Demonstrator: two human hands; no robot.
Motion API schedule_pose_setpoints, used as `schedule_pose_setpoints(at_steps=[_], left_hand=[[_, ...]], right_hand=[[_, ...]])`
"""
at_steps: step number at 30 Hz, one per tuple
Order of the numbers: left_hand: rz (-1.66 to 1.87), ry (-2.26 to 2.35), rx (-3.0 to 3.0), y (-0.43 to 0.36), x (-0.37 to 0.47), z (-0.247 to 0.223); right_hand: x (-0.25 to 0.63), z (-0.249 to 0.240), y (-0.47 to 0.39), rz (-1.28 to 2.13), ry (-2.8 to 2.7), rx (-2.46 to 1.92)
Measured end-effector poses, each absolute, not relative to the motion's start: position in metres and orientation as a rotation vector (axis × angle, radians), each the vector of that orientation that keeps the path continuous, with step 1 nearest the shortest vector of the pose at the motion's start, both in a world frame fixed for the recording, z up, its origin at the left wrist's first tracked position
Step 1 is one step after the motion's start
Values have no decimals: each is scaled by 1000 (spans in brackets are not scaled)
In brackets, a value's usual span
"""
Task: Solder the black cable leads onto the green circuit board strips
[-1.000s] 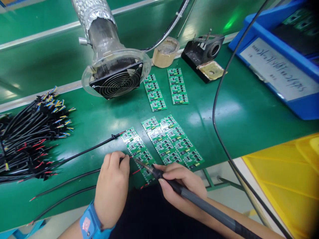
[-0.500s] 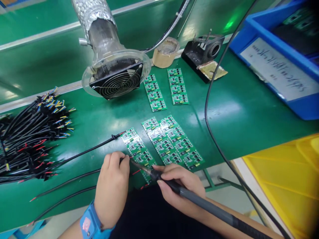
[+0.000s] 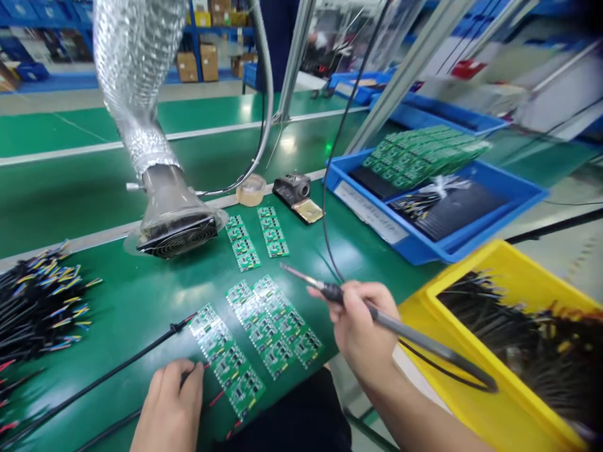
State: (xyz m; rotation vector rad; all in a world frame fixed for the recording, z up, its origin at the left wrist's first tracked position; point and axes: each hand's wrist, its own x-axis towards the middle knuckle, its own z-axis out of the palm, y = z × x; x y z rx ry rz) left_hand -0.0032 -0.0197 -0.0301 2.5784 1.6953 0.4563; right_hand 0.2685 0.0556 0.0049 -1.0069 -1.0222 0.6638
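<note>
Between the thumb and fingers of my left hand [image 3: 170,402] is a black cable, its red wire end at the left edge of a green circuit board strip [image 3: 228,361]. Another black cable [image 3: 136,355] reaches that strip's top corner. My right hand [image 3: 367,323] is closed round a soldering iron [image 3: 405,339], its tip pointing up and left above the table, apart from the boards. Right of the first strip lie more circuit boards [image 3: 273,326] side by side. Two further strips [image 3: 272,232] lie behind them.
A fume extractor [image 3: 181,238] hangs at the left over the table. At the back stand a tape roll [image 3: 251,190] and a soldering iron stand [image 3: 294,191]. Cable bundles [image 3: 42,301] lie left. A blue bin [image 3: 424,251] and a yellow bin [image 3: 433,320] are at the right.
My right hand has lifted the soldering iron away from the board strip, up and to the right. My left hand remains on the cable at the strip's edge. The view has tilted up.
</note>
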Motion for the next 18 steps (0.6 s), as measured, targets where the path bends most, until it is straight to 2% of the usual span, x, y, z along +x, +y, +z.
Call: schedule_pose_setpoints(at_steps=[5,10,14,18], left_hand=[[660,1769,2597,-16,-1,-37],[720,1897,2635,-14,3,-44],[746,1864,2664,-14,0,-49],[584,1811,2655,-16,-4,-44]], right_hand=[[277,14,150,220,-1234,-1224],[272,3,228,345,-1594,-1258],[271,1,248,443,-1784,-1288],[267,9,263,481,-1793,-1359]])
